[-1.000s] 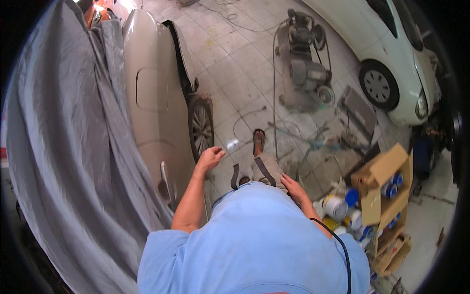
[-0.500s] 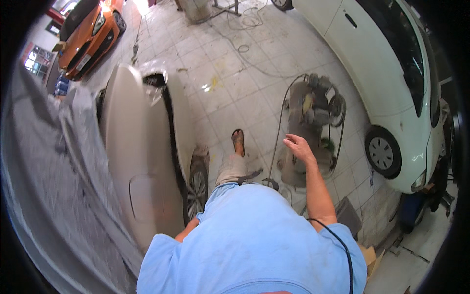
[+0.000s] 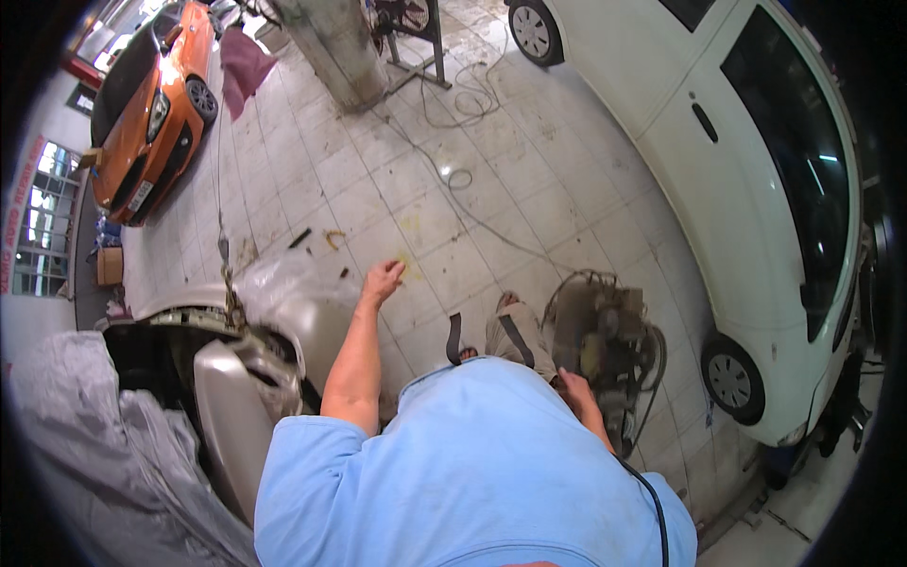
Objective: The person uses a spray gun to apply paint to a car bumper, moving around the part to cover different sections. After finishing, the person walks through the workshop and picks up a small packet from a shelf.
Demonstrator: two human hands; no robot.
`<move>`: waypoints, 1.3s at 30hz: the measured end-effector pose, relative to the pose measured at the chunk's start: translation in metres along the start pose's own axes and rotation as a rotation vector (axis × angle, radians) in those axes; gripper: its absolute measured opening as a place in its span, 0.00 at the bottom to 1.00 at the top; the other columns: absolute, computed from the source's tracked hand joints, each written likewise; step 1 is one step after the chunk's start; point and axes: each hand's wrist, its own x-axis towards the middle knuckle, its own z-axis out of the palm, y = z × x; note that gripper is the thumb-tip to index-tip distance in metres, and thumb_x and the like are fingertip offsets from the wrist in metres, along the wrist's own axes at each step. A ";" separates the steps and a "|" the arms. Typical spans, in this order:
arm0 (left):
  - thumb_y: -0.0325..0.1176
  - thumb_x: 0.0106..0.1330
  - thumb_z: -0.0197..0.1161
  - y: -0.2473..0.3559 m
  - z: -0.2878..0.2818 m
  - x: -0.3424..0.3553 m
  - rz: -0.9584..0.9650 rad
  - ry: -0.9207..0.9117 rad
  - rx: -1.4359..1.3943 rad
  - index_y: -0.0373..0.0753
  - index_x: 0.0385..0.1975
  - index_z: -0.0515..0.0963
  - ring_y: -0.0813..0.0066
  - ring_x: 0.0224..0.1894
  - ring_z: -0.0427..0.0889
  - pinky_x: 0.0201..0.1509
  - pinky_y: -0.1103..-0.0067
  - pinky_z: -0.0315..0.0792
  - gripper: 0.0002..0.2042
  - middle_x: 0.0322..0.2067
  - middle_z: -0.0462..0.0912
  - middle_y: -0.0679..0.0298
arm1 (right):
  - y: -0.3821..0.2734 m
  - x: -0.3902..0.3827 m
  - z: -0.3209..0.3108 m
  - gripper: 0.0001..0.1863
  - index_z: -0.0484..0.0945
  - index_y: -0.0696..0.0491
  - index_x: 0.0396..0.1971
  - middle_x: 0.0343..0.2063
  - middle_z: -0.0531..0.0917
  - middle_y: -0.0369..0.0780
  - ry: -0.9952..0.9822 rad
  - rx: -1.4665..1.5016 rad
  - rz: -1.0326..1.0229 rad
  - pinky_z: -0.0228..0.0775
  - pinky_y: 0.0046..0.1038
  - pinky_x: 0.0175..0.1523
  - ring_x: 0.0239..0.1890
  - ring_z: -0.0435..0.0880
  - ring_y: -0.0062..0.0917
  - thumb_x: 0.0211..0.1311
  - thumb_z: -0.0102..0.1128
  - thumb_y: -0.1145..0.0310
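White car (image 3: 652, 123) is standing on stained tiles (image 3: 529, 146); left hand (image 3: 383, 282) is hanging half-curled, hold unclear; right hand (image 3: 575, 389), can't tell.

The short-sleeved cloth shirt (image 3: 472, 463) is plain light blue; the loose cloth trousers (image 3: 518, 333) are khaki, with dark grey straps (image 3: 454, 338). The bulky metal machine (image 3: 597, 331) is dusty grey-brown. The glossy curved car panel (image 3: 230, 430) is champagne beige, the crumpled fabric cover (image 3: 104, 454) plain silver-grey. One car (image 3: 142, 137) is bright orange, another (image 3: 661, 123) greenish white. Darker lines grid the pale tiled floor (image 3: 510, 213).
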 end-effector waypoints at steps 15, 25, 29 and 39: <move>0.55 0.68 0.65 -0.005 0.072 0.130 -0.568 -0.558 0.579 0.37 0.48 0.85 0.56 0.38 0.89 0.43 0.63 0.81 0.25 0.33 0.89 0.51 | -0.562 0.319 -0.127 0.24 0.86 0.58 0.51 0.38 0.90 0.48 -0.048 -0.595 -0.472 0.82 0.37 0.46 0.41 0.91 0.36 0.64 0.67 0.54; 0.55 0.70 0.61 0.178 0.090 0.561 -0.079 -0.339 0.808 0.39 0.53 0.84 0.53 0.47 0.88 0.51 0.61 0.80 0.25 0.41 0.89 0.49 | -0.868 0.427 -0.131 0.22 0.86 0.60 0.38 0.21 0.85 0.41 -0.140 -0.500 -0.233 0.76 0.28 0.26 0.21 0.85 0.25 0.73 0.60 0.53; 0.44 0.70 0.66 0.412 0.058 0.773 -0.022 -0.077 -0.086 0.32 0.56 0.82 0.73 0.34 0.88 0.42 0.75 0.79 0.22 0.39 0.90 0.55 | -0.918 0.475 -0.148 0.22 0.85 0.60 0.41 0.26 0.88 0.43 -0.057 -0.390 -0.123 0.77 0.29 0.28 0.22 0.87 0.28 0.73 0.61 0.53; 0.44 0.72 0.67 0.518 0.073 1.001 -0.291 -0.027 0.045 0.37 0.54 0.84 0.78 0.36 0.84 0.38 0.77 0.78 0.19 0.37 0.88 0.64 | -1.214 0.686 -0.203 0.19 0.82 0.58 0.46 0.34 0.89 0.42 -0.071 -0.212 -0.081 0.76 0.28 0.27 0.24 0.87 0.26 0.72 0.63 0.55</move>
